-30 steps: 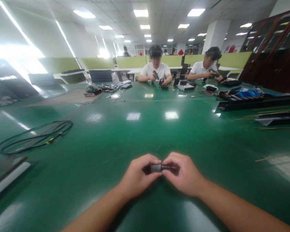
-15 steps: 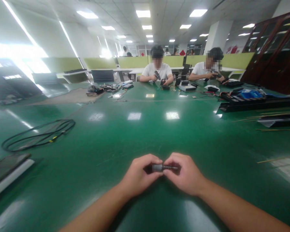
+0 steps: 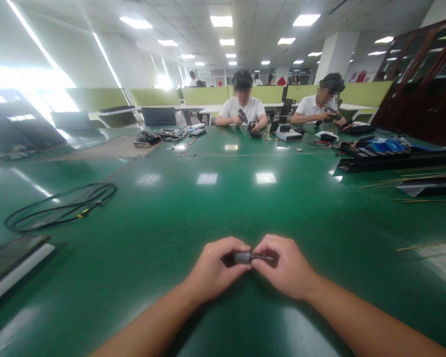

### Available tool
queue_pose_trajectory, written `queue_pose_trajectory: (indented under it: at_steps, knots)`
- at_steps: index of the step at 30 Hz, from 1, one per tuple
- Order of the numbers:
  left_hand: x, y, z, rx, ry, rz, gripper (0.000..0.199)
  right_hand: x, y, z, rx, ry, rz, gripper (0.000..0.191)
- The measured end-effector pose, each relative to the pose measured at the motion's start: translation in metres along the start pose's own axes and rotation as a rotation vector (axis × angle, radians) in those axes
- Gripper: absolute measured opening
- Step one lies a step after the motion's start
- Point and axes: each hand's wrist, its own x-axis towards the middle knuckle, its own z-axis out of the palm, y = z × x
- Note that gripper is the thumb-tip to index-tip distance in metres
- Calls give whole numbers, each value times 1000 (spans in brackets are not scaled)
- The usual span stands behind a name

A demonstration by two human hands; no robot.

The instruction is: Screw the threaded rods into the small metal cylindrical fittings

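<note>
Between my hands, low over the green table (image 3: 163, 218), lies a small grey cylinder with a thin, dark, ridged shaft (image 3: 243, 258). It looks like a small motor with a screw shaft, but its exact kind is not clear. My left hand (image 3: 215, 267) is closed round the thick grey end, thumb below and index finger above. From the other side, my right hand (image 3: 284, 267) pinches it where the shaft meets the body. The shaft points right, into the hollow of that hand. The fingertips of both hands nearly meet, and the lower fingers are mostly hidden.
A coiled black cable (image 3: 59, 208) and a dark flat device (image 3: 15, 263) lie to the left. On the right are black metal channels (image 3: 394, 161), thin rods (image 3: 423, 246) and blue parts (image 3: 388, 146). Two people (image 3: 241, 109) work across the table among small parts.
Both hands keep the same hold on the grey cylinder, with no clear movement. The view has shifted very slightly.
</note>
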Motion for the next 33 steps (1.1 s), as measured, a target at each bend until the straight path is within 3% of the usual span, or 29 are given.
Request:
queue_pose_trajectory:
  at_steps: [33]
  knots:
    - [2,0,-1,24,12,-40,21,2,-2,0,-16,3,21,6]
